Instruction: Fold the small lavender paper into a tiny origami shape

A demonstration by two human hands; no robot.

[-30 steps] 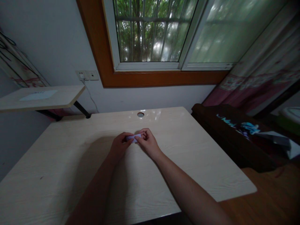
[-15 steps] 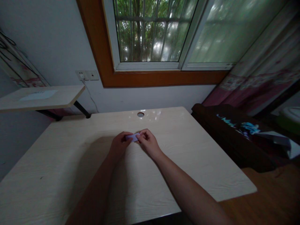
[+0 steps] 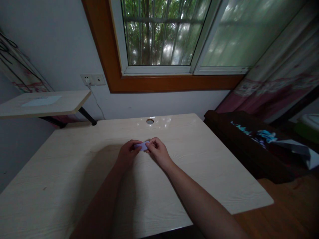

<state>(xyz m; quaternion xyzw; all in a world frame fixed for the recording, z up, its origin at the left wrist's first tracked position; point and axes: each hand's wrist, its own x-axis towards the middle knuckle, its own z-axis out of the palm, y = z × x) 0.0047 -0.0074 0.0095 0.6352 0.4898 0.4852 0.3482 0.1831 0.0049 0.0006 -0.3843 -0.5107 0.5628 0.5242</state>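
Observation:
Between my two hands is a small, flat purple piece (image 3: 143, 146), which looks like folded paper. My left hand (image 3: 127, 152) pinches its left end between thumb and fingers. At the right end, my right hand (image 3: 158, 151) grips it the same way, thumb on top. Fingers cover both ends, so only the middle of the piece shows. Both hands are low over the pale wood-grain table (image 3: 179, 172), and I cannot tell whether the piece touches the tabletop.
A round cable hole (image 3: 150, 121) is near the table's back edge. To the left stands a raised shelf (image 3: 67, 101) on black legs, bearing a paper sheet (image 3: 42, 101). A dark brown sofa (image 3: 224, 142) with cloth items is beyond the right edge. Behind is a window (image 3: 161, 43).

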